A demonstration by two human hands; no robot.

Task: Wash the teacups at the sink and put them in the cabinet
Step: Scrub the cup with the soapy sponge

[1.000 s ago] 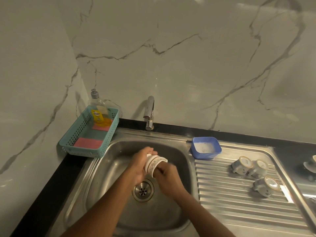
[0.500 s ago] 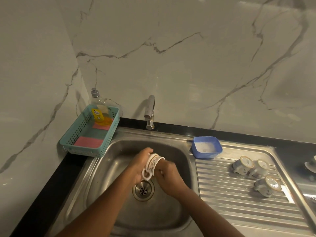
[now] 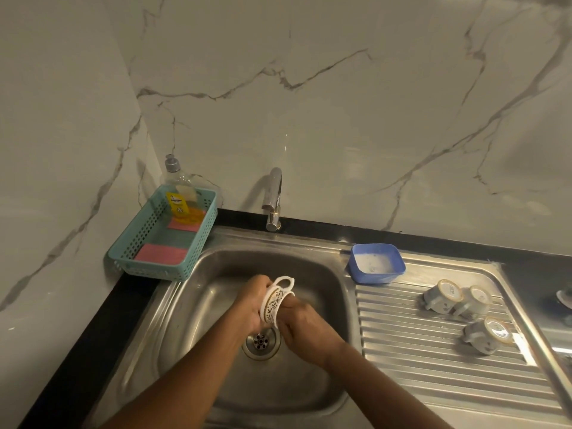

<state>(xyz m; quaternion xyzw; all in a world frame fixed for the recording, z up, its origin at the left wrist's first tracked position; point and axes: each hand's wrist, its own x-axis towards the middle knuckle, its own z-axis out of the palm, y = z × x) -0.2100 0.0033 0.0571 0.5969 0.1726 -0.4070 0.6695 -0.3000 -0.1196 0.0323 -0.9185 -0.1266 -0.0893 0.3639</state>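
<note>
Sink: steel basin.
Basket: left of the sink; held a soap bottle and two pink sponges.
Tub: right of the sink; held white suds.
Three cups: further right, tipped over.
Left hand: gripped the teacup over the sink.
Right hand: fingers curled at its mouth.

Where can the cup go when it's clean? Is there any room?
Yes: the ribbed drainer is bare between the blue tub and the three cups, and along its front edge. Its right side is crowded with those cups.
</note>
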